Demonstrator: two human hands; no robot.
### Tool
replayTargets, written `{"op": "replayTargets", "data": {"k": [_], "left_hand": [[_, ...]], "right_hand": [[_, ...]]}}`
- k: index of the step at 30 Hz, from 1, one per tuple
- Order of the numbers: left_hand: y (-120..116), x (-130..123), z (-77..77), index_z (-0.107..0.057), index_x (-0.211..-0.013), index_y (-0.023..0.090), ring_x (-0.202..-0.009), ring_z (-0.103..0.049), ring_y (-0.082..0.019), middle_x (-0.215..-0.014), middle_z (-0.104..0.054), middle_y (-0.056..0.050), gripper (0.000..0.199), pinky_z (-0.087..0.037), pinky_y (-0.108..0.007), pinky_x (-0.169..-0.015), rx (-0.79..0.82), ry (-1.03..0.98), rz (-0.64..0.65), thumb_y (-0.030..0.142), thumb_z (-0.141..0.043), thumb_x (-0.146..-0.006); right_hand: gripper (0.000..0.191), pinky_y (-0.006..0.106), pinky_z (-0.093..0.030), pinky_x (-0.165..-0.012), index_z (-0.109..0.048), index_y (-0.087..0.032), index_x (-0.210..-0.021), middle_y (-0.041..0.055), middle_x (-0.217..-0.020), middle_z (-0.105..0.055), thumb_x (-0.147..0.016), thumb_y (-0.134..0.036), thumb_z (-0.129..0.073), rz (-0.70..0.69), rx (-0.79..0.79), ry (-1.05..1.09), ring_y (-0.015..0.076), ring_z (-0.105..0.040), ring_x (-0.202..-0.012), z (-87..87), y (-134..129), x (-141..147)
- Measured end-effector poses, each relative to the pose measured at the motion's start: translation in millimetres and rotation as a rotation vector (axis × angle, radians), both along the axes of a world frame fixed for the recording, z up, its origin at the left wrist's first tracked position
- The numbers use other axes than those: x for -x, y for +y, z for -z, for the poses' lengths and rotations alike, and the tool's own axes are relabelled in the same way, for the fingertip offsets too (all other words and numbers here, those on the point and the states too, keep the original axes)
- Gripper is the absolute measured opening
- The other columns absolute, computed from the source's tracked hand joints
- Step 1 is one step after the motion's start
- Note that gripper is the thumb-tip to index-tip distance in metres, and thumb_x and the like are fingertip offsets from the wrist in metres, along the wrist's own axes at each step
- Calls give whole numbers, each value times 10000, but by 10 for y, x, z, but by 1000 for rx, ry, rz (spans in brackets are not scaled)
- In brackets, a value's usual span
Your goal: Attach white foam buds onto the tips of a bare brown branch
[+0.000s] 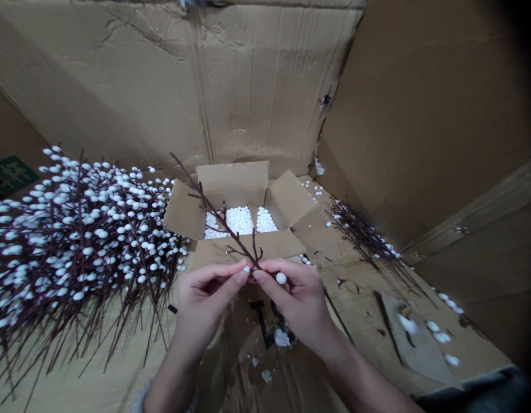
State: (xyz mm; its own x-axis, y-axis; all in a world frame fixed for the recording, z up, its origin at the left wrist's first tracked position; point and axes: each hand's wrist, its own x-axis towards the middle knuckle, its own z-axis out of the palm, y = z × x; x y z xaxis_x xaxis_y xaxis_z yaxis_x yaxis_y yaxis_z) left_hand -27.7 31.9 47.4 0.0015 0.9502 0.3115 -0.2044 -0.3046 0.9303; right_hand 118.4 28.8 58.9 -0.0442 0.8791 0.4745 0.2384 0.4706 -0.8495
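Your left hand (205, 304) and right hand (295, 307) pinch a thin dark twig (222, 219) closed between their fingers (241, 277) above an open carton (233, 183); squeezing harder could snap it or crush the white foam bead (281, 278) just beside them.

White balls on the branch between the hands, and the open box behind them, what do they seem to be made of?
The white balls look like foam, likely polystyrene, from their matte, bright white surface. The open box looks like plain brown cardboard, judging by its unprinted, folded flaps.
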Motion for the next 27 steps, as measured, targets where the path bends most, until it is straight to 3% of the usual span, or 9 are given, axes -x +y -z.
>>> {"op": "replayTargets", "data": {"k": [19, 27], "left_hand": [[9, -43, -48, -743, -836, 339, -754, -724, -75, -839, -759, 73, 337, -557, -82, -727, -180, 142, -111, 34, -718, -695], [-11, -10, -101, -740, -870, 340, -751, -723, -72, -846, -761, 69, 359, -561, -77, -701, -187, 175, -73, 30, -712, -692]], "right_hand": [[118, 211, -512, -578, -724, -210, -781, -12, -748, -753, -818, -196, -613, 14, -41, 1, 117, -668, -613, 15, 4, -11], [105, 211, -529, -578, -722, -219, -792, -13, -750, -754, -817, -210, -620, 12, -54, 28, 119, -680, -624, 4, -13, -20]]}}
